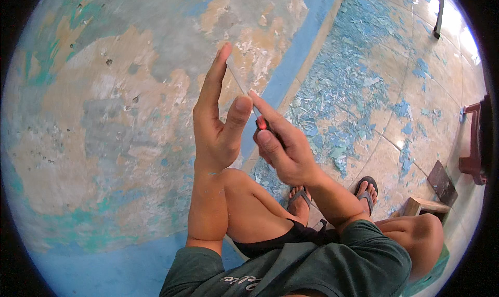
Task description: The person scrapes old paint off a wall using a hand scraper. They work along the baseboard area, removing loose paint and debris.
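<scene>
A thin tool, seemingly a screwdriver (261,122) with a red and black handle, is gripped in my right hand (286,151). Its narrow metal shaft slants up and left, and my right index finger lies along it. My left hand (216,121) is raised beside the shaft, thumb apart from the straight fingers. The shaft's far end meets or passes behind my left fingertips; I cannot tell which. Behind both hands is a wall (136,137) with its paint scraped away, showing grey and beige patches, teal remnants and small holes.
A blue painted band (290,69) edges the wall. Blue paint flakes (335,98) litter the tiled floor (393,156). Metal legs with dark feet (439,16) stand at upper right. A maroon plastic stool (471,145), a dark flat panel (442,183) and a wooden block (427,205) are at right.
</scene>
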`<state>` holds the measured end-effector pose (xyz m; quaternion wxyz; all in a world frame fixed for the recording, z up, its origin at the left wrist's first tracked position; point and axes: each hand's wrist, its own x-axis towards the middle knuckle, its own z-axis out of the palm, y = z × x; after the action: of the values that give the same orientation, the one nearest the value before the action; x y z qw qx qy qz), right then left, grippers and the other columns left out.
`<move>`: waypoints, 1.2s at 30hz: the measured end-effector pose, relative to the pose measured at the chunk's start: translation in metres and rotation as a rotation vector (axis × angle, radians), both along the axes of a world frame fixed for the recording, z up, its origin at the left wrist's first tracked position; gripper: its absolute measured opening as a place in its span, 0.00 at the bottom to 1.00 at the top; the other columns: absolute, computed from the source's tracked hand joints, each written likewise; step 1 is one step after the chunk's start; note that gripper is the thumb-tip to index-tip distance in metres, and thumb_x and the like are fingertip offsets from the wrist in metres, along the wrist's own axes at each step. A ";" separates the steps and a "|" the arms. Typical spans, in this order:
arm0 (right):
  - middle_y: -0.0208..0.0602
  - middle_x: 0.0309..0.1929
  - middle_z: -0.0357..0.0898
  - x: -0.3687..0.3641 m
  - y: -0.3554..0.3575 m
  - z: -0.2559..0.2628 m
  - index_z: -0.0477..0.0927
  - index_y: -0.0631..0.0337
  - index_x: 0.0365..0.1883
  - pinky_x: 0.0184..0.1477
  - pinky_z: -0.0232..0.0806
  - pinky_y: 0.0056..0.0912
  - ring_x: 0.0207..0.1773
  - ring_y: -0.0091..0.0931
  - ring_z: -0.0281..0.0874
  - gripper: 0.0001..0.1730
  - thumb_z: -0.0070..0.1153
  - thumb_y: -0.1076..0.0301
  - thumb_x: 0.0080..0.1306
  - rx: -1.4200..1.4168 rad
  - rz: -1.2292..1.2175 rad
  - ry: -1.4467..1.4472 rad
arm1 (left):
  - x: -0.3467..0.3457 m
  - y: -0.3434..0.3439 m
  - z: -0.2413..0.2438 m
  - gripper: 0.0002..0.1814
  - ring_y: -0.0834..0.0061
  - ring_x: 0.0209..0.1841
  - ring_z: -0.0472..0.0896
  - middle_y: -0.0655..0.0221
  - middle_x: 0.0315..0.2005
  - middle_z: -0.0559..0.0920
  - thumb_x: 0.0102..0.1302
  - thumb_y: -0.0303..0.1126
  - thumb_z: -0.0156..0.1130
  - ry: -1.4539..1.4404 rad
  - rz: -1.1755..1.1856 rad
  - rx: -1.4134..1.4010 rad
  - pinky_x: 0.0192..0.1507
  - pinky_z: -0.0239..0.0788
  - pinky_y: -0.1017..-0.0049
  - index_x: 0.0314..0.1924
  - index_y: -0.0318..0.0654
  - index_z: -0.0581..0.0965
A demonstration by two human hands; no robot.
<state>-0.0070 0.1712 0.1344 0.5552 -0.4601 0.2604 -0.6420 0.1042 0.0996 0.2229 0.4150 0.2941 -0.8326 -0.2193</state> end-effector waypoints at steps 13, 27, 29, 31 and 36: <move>0.39 0.36 0.70 0.024 0.014 0.001 0.56 0.62 0.75 0.44 0.66 0.27 0.38 0.28 0.70 0.34 0.48 0.76 0.70 -0.091 -0.202 -0.043 | -0.008 0.006 -0.008 0.48 0.57 0.74 0.58 0.49 0.70 0.64 0.62 0.62 0.63 0.090 -0.040 0.174 0.73 0.47 0.58 0.68 0.29 0.65; 0.31 0.30 0.74 0.010 -0.017 -0.009 0.61 0.69 0.68 0.32 0.67 0.21 0.27 0.20 0.72 0.35 0.60 0.74 0.65 0.086 -0.387 -0.163 | 0.021 0.013 0.015 0.31 0.66 0.66 0.70 0.55 0.62 0.75 0.70 0.45 0.61 -0.123 0.245 0.180 0.67 0.59 0.68 0.63 0.27 0.72; 0.33 0.29 0.76 -0.013 -0.044 -0.025 0.66 0.70 0.61 0.27 0.69 0.23 0.24 0.21 0.74 0.31 0.64 0.68 0.64 0.202 -0.369 -0.249 | 0.034 0.017 0.030 0.27 0.68 0.63 0.73 0.57 0.59 0.78 0.71 0.41 0.60 -0.115 0.289 0.330 0.65 0.61 0.69 0.61 0.26 0.73; 0.35 0.29 0.77 -0.050 -0.071 -0.056 0.69 0.68 0.51 0.24 0.70 0.25 0.21 0.22 0.75 0.25 0.65 0.61 0.65 0.353 -0.278 -0.110 | 0.057 0.029 0.043 0.24 0.69 0.60 0.75 0.60 0.56 0.79 0.69 0.37 0.60 -0.282 0.162 0.551 0.63 0.62 0.69 0.60 0.29 0.75; 0.32 0.28 0.73 -0.073 -0.100 -0.136 0.69 0.60 0.48 0.29 0.70 0.29 0.26 0.22 0.73 0.24 0.59 0.50 0.69 0.350 -0.464 -0.493 | 0.128 0.034 -0.005 0.27 0.67 0.61 0.75 0.60 0.57 0.79 0.69 0.42 0.61 -0.601 0.024 1.099 0.62 0.65 0.69 0.63 0.33 0.73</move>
<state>-0.0800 0.0710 -0.0018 0.5112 -0.1192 0.3220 -0.7879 0.2326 0.1340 0.2182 -0.0468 0.5228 -0.6752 -0.5183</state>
